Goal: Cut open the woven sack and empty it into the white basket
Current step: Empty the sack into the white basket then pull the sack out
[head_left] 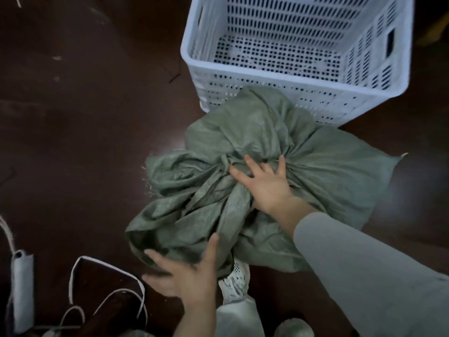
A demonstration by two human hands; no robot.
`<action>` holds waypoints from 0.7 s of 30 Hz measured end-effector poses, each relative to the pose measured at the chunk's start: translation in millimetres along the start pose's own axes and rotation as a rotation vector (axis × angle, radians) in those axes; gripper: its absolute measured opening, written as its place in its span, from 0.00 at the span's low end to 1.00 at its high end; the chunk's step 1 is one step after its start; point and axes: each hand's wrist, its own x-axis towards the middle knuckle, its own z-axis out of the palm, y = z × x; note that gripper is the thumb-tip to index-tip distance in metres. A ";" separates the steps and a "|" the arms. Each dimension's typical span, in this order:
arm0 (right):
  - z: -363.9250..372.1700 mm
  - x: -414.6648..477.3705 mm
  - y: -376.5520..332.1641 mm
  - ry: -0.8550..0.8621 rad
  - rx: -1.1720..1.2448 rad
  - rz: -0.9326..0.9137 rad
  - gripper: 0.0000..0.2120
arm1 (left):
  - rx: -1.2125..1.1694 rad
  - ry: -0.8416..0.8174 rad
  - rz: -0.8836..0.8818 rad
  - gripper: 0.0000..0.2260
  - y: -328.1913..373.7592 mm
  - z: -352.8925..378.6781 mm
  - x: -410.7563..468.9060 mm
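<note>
Both hands are pressing, fingers spread, on the sack [328, 171]: right hand [263, 182] at its tied neck, left hand [184, 272] nearer. It is lying on the floor [85, 117] against the basket [194, 69].

Before you: green woven sack [328, 171], crumpled, bulging, neck gathered tight, lying on floor [85, 130]; far end touches near wall of upright white perforated basket [243, 91].

dark brown glossy floor [85, 130]
</note>
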 end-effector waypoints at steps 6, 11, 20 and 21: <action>-13.9 -1.2 16.8 0.029 0.208 0.056 0.30 | -0.178 -0.426 0.129 0.64 65.6 13.7 11.9; -25.6 -12.1 37.2 0.185 0.915 0.264 0.17 | 0.168 -0.667 0.779 0.69 133.7 29.3 7.2; -32.8 -26.0 80.1 0.212 1.264 0.212 0.18 | 0.649 -0.692 0.990 0.40 157.9 85.8 -19.8; -34.1 -34.6 83.3 0.215 1.249 0.164 0.20 | 0.632 -0.682 0.944 0.31 158.8 88.2 -21.8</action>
